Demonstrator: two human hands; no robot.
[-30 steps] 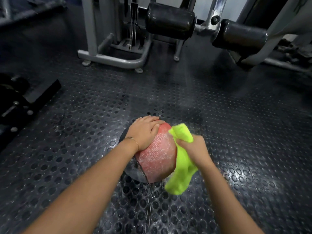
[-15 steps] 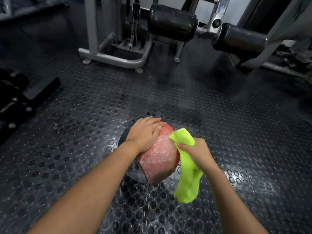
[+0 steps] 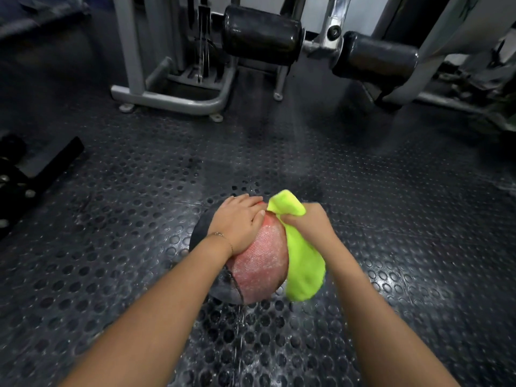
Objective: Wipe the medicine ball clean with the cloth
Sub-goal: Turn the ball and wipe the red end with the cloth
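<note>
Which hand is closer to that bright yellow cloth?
Right. The right hand grips the cloth against the medicine ball; the left hand rests on top of the ball, close beside the cloth.

head view: worn on the person's head | faces forward and down | close above floor | gym machine far

medicine ball: red panel with a fine pale speckled grain; black panels beside it
cloth: plain neon yellow-green
floor: dark grey, covered in rows of raised round studs
machine frame: light grey
roller pads: glossy black
</note>
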